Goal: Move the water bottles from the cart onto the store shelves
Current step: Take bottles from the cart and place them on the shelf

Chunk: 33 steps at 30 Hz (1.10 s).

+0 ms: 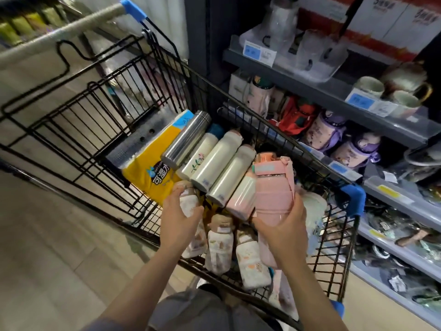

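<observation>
The black wire cart (334,237) holds several bottles. My right hand (284,225) grips a pink bottle with a strap (272,187), held upright above the basket. My left hand (179,216) wraps around a white patterned bottle (188,206) lying in the cart. A steel flask (186,139), cream bottles (214,161) and a pink-and-cream one (241,197) lie side by side. Two more white patterned bottles (219,247) rest near the cart's near end. The store shelves (334,96) stand to the right.
A yellow tissue pack (155,168) lies in the cart under the flasks. The shelves hold glass jugs (284,22), ceramic mugs (372,89), purple bottles (329,130) and packaged goods lower down. Pale wooden floor (47,247) lies to the left.
</observation>
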Tool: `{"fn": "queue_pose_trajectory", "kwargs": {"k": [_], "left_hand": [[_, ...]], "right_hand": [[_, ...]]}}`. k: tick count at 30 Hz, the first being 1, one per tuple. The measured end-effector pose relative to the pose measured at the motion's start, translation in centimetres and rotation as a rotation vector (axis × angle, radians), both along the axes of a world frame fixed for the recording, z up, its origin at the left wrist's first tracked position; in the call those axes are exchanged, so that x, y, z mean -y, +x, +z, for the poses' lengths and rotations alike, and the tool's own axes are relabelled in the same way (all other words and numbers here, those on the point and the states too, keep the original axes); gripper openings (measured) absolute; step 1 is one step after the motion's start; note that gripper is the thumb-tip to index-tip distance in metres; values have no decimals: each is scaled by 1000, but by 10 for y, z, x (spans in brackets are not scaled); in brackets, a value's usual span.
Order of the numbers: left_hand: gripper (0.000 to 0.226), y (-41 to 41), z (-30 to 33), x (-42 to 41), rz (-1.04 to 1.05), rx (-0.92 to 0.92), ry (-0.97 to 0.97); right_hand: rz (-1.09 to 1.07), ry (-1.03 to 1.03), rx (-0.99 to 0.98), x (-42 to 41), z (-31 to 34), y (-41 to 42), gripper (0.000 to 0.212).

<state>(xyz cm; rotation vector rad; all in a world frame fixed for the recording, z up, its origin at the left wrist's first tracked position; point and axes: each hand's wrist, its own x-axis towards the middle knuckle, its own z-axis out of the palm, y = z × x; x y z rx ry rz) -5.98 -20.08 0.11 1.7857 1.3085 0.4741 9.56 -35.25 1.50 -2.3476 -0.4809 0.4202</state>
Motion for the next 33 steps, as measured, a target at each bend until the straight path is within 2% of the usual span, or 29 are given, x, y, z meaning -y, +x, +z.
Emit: {"fn": "queue_pose_trajectory", "kwargs": {"k": [3, 7, 11, 14, 17, 19, 21, 23, 28, 33], "left_hand": [[52, -8, 0, 5, -59, -85, 60], [41, 4, 4, -13, -134, -82, 102], [52, 45, 6, -57, -231, -123, 106], [62, 81, -7, -87, -295, -255, 174], [72, 110, -29, -104, -386, -383, 149], [72, 121, -42, -109, -400, -414, 158], [79, 128, -51, -110, -372, -438, 211], [80, 131, -58, -111, -330, -440, 241], [64, 127, -61, -115, -318, -370, 229], [70, 114, -41, -90, -216, -244, 322]], "right_hand": [[2, 9, 2, 0, 0, -1, 110], [1, 48, -9, 4, 3, 2, 110], [-36, 27, 6, 14, 10, 5, 108], [-84, -8, 4, 26, 14, 7, 109], [-158, -25, -26, 37, 19, 7, 115], [-191, -10, -33, 44, 21, 7, 120], [-218, -8, -35, 51, 18, 9, 116], [-241, -8, -35, 56, 15, 10, 112], [-262, -18, -29, 63, 11, 14, 112], [-254, 51, -45, 69, 17, 18, 106]]}}
